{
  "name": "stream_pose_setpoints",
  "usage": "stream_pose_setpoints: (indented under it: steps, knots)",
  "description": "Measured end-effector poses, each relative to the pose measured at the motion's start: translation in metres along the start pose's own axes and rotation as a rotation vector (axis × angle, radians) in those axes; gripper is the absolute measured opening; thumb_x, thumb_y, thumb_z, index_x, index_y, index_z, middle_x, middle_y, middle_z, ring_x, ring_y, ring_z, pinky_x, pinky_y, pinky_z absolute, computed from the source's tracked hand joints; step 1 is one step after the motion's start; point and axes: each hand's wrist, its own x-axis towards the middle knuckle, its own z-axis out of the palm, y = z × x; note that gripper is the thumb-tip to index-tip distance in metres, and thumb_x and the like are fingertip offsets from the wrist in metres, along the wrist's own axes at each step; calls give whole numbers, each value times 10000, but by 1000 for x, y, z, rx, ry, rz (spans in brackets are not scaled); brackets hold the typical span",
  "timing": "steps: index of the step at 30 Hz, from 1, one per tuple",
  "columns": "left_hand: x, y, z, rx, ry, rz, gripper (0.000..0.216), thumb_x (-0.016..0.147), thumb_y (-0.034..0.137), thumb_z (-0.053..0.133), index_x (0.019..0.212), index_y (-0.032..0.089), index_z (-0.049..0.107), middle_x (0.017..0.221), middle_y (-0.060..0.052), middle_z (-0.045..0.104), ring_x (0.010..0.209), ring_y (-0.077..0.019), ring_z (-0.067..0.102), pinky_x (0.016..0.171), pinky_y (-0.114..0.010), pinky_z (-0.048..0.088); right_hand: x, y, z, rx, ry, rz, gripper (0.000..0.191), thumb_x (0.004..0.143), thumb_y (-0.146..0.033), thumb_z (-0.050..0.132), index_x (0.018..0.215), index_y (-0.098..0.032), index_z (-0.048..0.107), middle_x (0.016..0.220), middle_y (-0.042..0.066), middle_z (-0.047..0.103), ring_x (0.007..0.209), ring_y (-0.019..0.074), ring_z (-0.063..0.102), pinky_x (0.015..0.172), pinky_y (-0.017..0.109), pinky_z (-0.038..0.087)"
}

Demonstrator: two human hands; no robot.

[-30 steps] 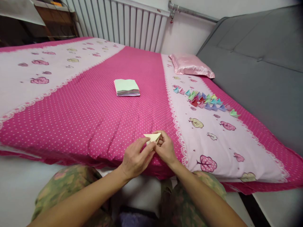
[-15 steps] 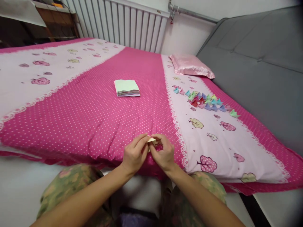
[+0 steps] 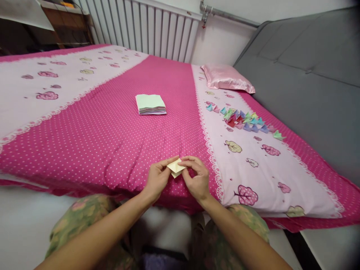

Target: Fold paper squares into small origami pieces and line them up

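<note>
A pale yellow piece of folded paper (image 3: 176,167) is held between both hands, just above the front edge of the bed. It looks diamond-shaped, with a crease down its middle and a second layer showing below. My left hand (image 3: 158,179) pinches its left corner between thumb and fingers. On the other side, my right hand (image 3: 197,179) grips the right corner, its fingertips partly over the paper. Farther back lies a stack of square coloured paper (image 3: 151,103) with a light green sheet on top. Several small folded paper boats (image 3: 247,120) in many colours sit in rows at the right.
The bed has a pink dotted cover (image 3: 112,123) with pale printed bands. A shiny pink pillow (image 3: 227,78) rests near the grey headboard (image 3: 303,63). Beyond the bed stands a white radiator (image 3: 146,28). My knees in patterned trousers (image 3: 81,221) are below the bed's front edge.
The yellow paper has been opened out and turned, so its diamond-shaped face now shows. My hands have moved slightly apart, both still gripping it.
</note>
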Motion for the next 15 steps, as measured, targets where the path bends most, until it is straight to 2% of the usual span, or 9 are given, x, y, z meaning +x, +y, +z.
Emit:
stream_pose_setpoints:
  steps: [5, 9, 12, 15]
  knots:
    - [-1, 6, -2, -213, -61, -125, 351, 651, 159, 580, 988, 128, 671, 934, -88, 693, 757, -159, 622, 717, -272, 470, 0, 4, -4, 48, -39, -11, 280, 689, -77, 504, 841, -240, 673, 961, 42, 605, 930, 188, 573, 838, 349, 468]
    - [-1, 9, -4, -339, -112, -151, 378, 641, 156, 500, 973, 105, 672, 899, -95, 693, 751, -165, 621, 732, -293, 473, -1, 5, -7, 92, -84, -39, 307, 682, -93, 497, 886, -235, 678, 1008, 53, 599, 975, 208, 559, 863, 376, 455]
    - [-2, 9, -6, -260, -113, -134, 354, 703, 230, 558, 1022, 109, 651, 918, -102, 688, 765, -165, 620, 731, -290, 472, 0, 2, -7, 89, -78, -18, 220, 722, -138, 526, 842, -230, 686, 1003, 60, 605, 955, 205, 571, 854, 378, 459]
    - [-3, 9, -6, -133, -113, -83, 390, 678, 240, 661, 1056, 151, 634, 972, -85, 680, 773, -146, 615, 720, -264, 469, 1, 0, -3, 56, -38, 33, 84, 727, -193, 601, 752, -224, 675, 941, 60, 619, 945, 205, 571, 848, 378, 459]
